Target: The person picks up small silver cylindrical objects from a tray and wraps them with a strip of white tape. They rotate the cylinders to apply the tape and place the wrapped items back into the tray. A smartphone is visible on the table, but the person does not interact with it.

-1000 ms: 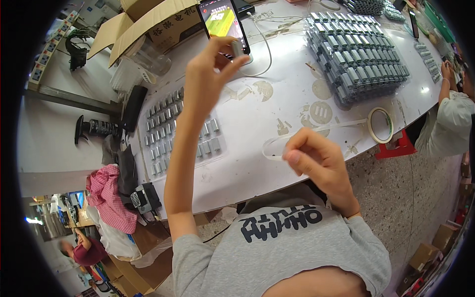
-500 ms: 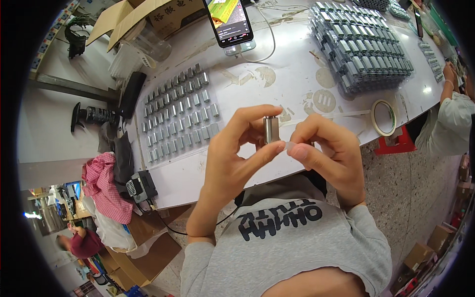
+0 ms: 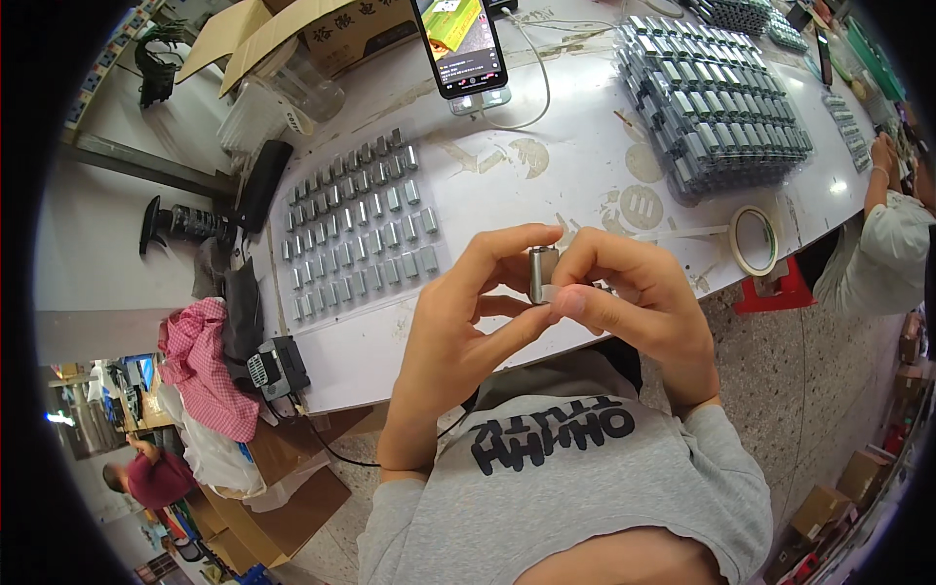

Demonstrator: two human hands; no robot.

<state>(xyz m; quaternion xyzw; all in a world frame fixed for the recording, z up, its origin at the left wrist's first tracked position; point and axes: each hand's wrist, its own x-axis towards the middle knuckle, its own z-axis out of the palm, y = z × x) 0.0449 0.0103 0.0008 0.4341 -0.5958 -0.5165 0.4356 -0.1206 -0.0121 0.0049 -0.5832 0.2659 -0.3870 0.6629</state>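
Observation:
Upright between the thumb and forefinger of my left hand [image 3: 453, 317] is a small silver metal cylinder [image 3: 537, 276] with flattened sides. My right hand [image 3: 639, 302] pinches a small translucent strip [image 3: 549, 292] between thumb and forefinger, and the strip lies against the cylinder's lower right side. Both hands meet over the table's near edge. Rows of similar metal cylinders stand in a clear plastic tray [image 3: 436, 255] to the left of my hands. The right hand's other fingers curl inward, partly hidden.
Stacked trays of metal cylinders [image 3: 717, 107] stand at the back right. A tape roll [image 3: 754, 241] lies near the right edge, above a red stool [image 3: 780, 292]. A phone [image 3: 462, 49] with its cable is propped at the back. A co-worker's arm [image 3: 882, 180] is at far right.
My right hand has moved left, bringing the strip against the metal cylinder. My left hand has come slightly lower, with the cylinder still in its grip.

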